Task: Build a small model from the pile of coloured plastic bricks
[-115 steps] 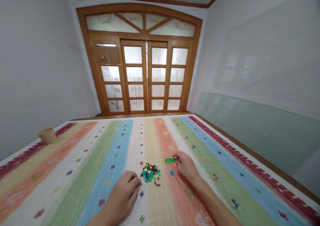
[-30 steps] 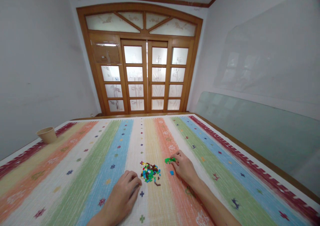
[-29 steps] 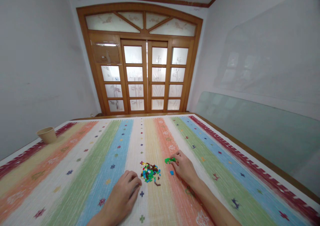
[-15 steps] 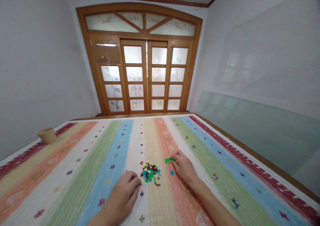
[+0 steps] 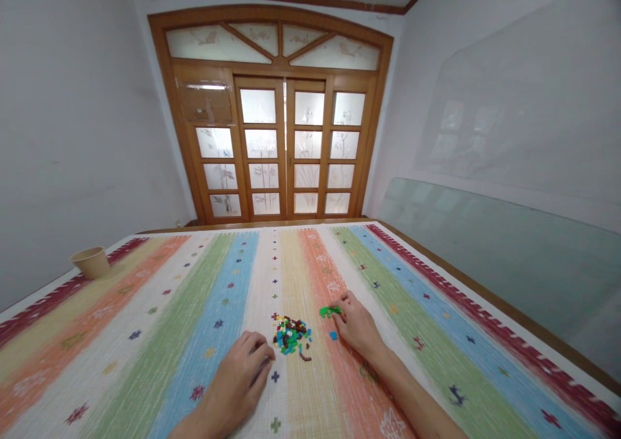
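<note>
A small heap of mixed toy building bricks [image 5: 291, 335] in green, blue, brown, white and yellow lies on the striped cloth. Just left of it rests my left hand [image 5: 242, 375], its fingers curled down and the thumb close to them; whatever they may hold is hidden. To the right of the heap, my right hand [image 5: 358, 326] has thumb and fingers closed at the edge of a little cluster of green bricks [image 5: 328, 311]. Below that cluster lies a blue brick [image 5: 333, 335], apart from the hand. A brown piece [image 5: 305, 357] sits at the heap's near edge.
A beige paper cup [image 5: 91, 263] stands at the far left of the table. The striped tablecloth [image 5: 194, 322] spreads over the table. Beyond the far edge are wooden glazed doors [image 5: 281, 148]; a pale green glass panel [image 5: 485, 238] leans along the right wall.
Almost nothing differs. The fingers of my right hand have shifted very slightly at the green bricks; my left hand stays in place.
</note>
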Demonstrator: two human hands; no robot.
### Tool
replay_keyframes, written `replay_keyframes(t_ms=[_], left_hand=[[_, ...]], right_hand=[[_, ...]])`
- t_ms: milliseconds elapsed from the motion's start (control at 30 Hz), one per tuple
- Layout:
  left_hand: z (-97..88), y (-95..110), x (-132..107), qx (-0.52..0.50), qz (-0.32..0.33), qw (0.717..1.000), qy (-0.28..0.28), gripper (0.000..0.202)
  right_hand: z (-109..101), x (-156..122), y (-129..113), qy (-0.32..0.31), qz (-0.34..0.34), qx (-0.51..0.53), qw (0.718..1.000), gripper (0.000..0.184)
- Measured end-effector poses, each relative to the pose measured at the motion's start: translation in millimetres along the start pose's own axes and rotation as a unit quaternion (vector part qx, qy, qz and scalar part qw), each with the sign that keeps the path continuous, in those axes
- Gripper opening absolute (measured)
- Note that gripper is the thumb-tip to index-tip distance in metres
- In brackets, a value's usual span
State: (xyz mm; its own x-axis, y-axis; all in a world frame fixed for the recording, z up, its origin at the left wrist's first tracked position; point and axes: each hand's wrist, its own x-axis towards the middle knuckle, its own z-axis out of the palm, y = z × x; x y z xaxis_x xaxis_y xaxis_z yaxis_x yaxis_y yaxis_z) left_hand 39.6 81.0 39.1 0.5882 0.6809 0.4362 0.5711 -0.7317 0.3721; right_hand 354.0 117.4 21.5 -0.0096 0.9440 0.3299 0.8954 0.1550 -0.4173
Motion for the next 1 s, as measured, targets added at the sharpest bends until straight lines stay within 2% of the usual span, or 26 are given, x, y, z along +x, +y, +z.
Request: replay_keyframes(t_ms=[367,633,1000], left_hand=[[1.4,-1.5,-0.8,-0.004,-0.005,1.0,-0.006,0.016],[1.3,-1.7,-0.2,-0.002,-0.004,1.0,-0.002,0.016],[2.6,-2.0,-1.3,-0.001,-0.004,1.0,0.001,0.016]], right_hand=[[-0.7,1.7,2.9,-0.006,0.012,-0.002,1.0,0.019],[-2.4,2.0,2.6,-0.001,0.014,0.011,1.0,0.026],[-2.8,2.4,2.7,-0.007,0.015,0.035,0.999,0.024]])
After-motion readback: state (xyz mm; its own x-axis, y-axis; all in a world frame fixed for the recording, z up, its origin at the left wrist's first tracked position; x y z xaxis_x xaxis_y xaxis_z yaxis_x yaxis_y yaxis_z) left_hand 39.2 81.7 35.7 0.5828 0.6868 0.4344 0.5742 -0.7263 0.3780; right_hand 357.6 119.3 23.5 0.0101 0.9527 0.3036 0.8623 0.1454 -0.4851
